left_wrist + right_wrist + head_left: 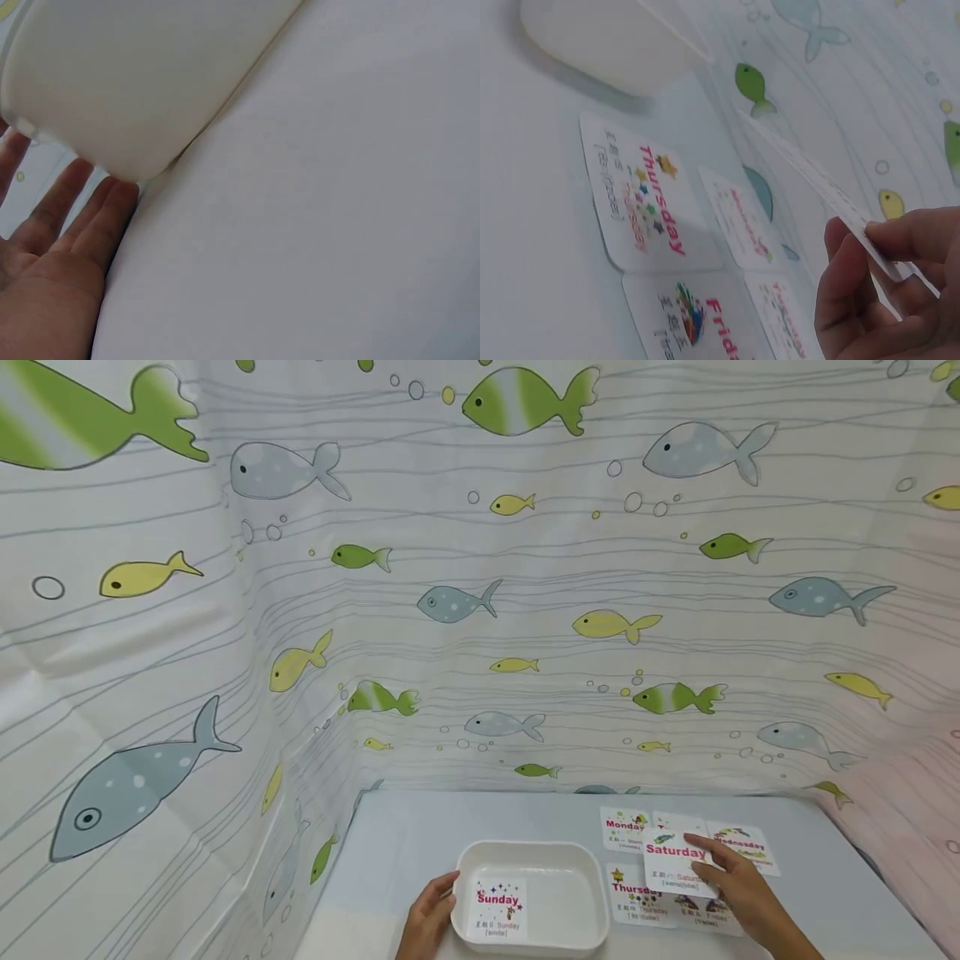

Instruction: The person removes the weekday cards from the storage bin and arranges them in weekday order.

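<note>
A white rectangular tray stands on the table with a "Sunday" card inside it at its left. My left hand rests against the tray's left end. In the left wrist view its fingers are nearly straight and touch the tray's outer wall. Between thumb and fingers my right hand pinches a "Saturday" card, raised over the other cards; the right wrist view shows this card almost edge-on. Beneath lie a "Thursday" card and a partly covered "Friday" card.
Behind them lie a "Monday" card, a mostly covered "Tuesday" card and a "Wednesday" card. Hanging sheeting printed with fish encloses the pale table at the back and sides.
</note>
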Motion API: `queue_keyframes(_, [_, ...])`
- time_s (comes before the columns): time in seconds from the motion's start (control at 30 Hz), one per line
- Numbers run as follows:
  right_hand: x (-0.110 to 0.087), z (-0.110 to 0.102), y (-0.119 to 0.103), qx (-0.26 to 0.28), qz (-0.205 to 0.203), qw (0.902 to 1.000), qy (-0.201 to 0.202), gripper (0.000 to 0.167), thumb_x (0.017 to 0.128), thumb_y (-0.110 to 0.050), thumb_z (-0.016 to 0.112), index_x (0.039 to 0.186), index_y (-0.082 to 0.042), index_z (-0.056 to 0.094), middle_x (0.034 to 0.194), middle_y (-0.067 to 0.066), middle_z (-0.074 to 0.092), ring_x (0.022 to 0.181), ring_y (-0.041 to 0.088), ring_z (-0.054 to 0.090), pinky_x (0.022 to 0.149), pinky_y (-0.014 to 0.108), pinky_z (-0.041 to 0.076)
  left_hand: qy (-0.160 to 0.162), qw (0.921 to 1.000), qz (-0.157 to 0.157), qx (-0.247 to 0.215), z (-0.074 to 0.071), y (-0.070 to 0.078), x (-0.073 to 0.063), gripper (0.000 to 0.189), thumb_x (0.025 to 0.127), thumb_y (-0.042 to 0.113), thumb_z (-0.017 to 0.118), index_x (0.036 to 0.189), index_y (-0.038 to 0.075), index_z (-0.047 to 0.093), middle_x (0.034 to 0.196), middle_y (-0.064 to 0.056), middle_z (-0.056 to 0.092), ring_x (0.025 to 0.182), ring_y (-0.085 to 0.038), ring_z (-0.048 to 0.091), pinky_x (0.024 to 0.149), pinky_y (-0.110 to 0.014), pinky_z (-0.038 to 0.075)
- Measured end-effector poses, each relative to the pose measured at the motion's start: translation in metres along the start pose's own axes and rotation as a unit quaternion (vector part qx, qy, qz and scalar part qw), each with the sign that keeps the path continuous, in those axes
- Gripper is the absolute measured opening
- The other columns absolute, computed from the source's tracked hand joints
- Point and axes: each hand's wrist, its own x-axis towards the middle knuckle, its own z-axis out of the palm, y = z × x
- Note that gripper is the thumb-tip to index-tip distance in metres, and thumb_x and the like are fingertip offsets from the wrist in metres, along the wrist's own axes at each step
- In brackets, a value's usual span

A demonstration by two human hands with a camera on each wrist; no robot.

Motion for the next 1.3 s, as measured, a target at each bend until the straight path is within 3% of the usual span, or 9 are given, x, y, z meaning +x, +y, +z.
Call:
queue_keyframes(0.1, [-0.005, -0.019, 0.008, 0.01, 0.009, 0.9999, 0.006, 0.063, 0.1, -0.021, 0.06, 0.155, -0.006, 0.034, 0.165, 0.024, 0.009, 0.104, -0.002, 0.063, 0.092, 0.027, 0.057, 0.003, 1.0, -0.002, -0.003, -0.001, -0.001, 0.0, 0.052, 0.101, 0.021, 0.056, 0.146, -0.003, 0.043, 0.153, -0.028, 0.041, 0.14, -0.037, 0.044, 0.103, -0.025, 0.05])
queue_keyframes(0.27, [-0.013, -0.045, 0.014, -0.004, 0.034, 0.9984, 0.045, 0.063, 0.099, -0.023, 0.06, 0.155, -0.009, 0.035, 0.163, 0.025, 0.015, 0.099, -0.003, 0.062, 0.087, 0.026, 0.058, 0.002, 0.9998, -0.005, -0.018, -0.001, -0.001, 0.002, 0.053, 0.1, 0.023, 0.057, 0.146, -0.001, 0.044, 0.154, -0.027, 0.039, 0.143, -0.04, 0.039, 0.105, -0.026, 0.048])
queue_keyframes(0.4, [-0.014, -0.062, 0.021, -0.024, 0.053, 0.9954, 0.076, 0.062, 0.099, -0.022, 0.059, 0.155, -0.01, 0.035, 0.157, 0.028, 0.025, 0.095, 0.001, 0.061, 0.083, 0.027, 0.058, 0.001, 0.9999, -0.006, -0.014, -0.001, 0.0, 0.003, 0.054, 0.1, 0.024, 0.057, 0.147, 0.0, 0.043, 0.155, -0.026, 0.039, 0.143, -0.039, 0.04, 0.105, -0.026, 0.049])
queue_keyframes(0.5, [-0.013, -0.073, 0.033, -0.036, 0.066, 0.9929, 0.093, 0.063, 0.099, -0.021, 0.06, 0.155, -0.008, 0.034, 0.145, 0.027, 0.042, 0.094, 0.005, 0.061, 0.079, 0.028, 0.057, 0.003, 0.9998, -0.007, -0.016, -0.002, -0.002, 0.003, 0.054, 0.101, 0.022, 0.057, 0.146, -0.001, 0.043, 0.154, -0.027, 0.039, 0.142, -0.038, 0.042, 0.104, -0.025, 0.049])
queue_keyframes(0.63, [-0.011, -0.083, 0.045, -0.04, 0.102, 0.9871, 0.117, 0.07, 0.096, -0.016, 0.063, 0.154, -0.002, 0.029, 0.144, 0.03, 0.04, 0.094, 0.014, 0.06, 0.073, 0.028, 0.056, 0.003, 0.9999, -0.008, -0.014, -0.002, -0.005, 0.001, 0.053, 0.101, 0.021, 0.057, 0.146, -0.003, 0.044, 0.153, -0.028, 0.041, 0.14, -0.036, 0.044, 0.102, -0.024, 0.05])
queue_keyframes(0.73, [-0.009, -0.091, 0.05, -0.045, 0.12, 0.984, 0.124, 0.072, 0.095, -0.014, 0.062, 0.155, 0.0, 0.025, 0.152, 0.035, 0.026, 0.098, 0.019, 0.059, 0.072, 0.028, 0.055, 0.003, 0.9999, -0.007, -0.008, -0.002, -0.005, 0.002, 0.052, 0.101, 0.022, 0.057, 0.146, -0.001, 0.044, 0.153, -0.027, 0.041, 0.14, -0.035, 0.046, 0.102, -0.024, 0.05])
queue_keyframes(1.03, [0.004, -0.109, 0.067, -0.063, 0.14, 0.9774, 0.146, 0.069, 0.093, -0.01, 0.058, 0.154, 0.0, 0.028, 0.147, 0.034, 0.032, 0.106, 0.032, 0.054, 0.068, 0.03, 0.052, -0.001, 0.9999, 0.002, -0.011, -0.002, -0.001, 0.004, 0.053, 0.101, 0.022, 0.056, 0.147, 0.001, 0.043, 0.155, -0.026, 0.038, 0.143, -0.04, 0.04, 0.104, -0.025, 0.049])
queue_keyframes(1.3, [0.015, -0.11, 0.092, -0.081, 0.175, 0.9615, 0.195, 0.062, 0.092, -0.006, 0.056, 0.15, 0.0, 0.036, 0.134, 0.031, 0.046, 0.1, 0.033, 0.055, 0.068, 0.035, 0.05, 0.003, 1.0, -0.003, -0.001, -0.001, -0.003, 0.003, 0.051, 0.101, 0.023, 0.056, 0.146, 0.001, 0.045, 0.154, -0.026, 0.039, 0.14, -0.036, 0.045, 0.102, -0.022, 0.05])
